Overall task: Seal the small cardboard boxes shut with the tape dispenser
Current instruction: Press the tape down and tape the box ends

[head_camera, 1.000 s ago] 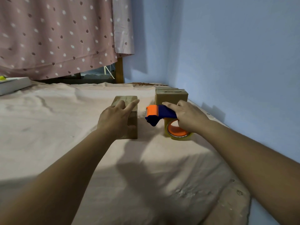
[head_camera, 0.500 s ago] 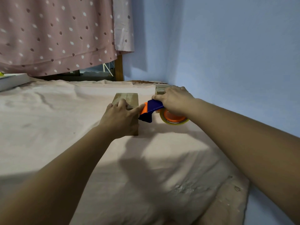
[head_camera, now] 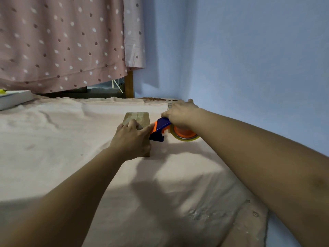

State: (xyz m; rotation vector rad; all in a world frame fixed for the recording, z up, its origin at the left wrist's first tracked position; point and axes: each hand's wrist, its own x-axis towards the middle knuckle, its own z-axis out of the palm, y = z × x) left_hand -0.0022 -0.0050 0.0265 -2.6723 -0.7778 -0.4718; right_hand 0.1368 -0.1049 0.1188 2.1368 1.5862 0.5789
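A small brown cardboard box (head_camera: 139, 118) lies on the cloth-covered surface (head_camera: 71, 139). My left hand (head_camera: 131, 139) rests flat on its near half, fingers spread, pressing it down. My right hand (head_camera: 179, 113) grips a blue and orange tape dispenser (head_camera: 160, 128) with a roll of clear tape (head_camera: 184, 135). The dispenser's orange front end touches the box's right edge beside my left index finger. A second cardboard box (head_camera: 170, 105) stands behind my right hand, almost wholly hidden by it.
A blue wall (head_camera: 249, 68) runs close along the right side. A spotted pink curtain (head_camera: 62, 41) hangs at the back. A white flat object (head_camera: 14, 98) lies at the far left. The cloth's edge (head_camera: 252, 220) drops off at the lower right.
My right hand lifted the tape dispenser off the cloth and carried it left to the box's right edge. My left hand stayed pressed on the box.
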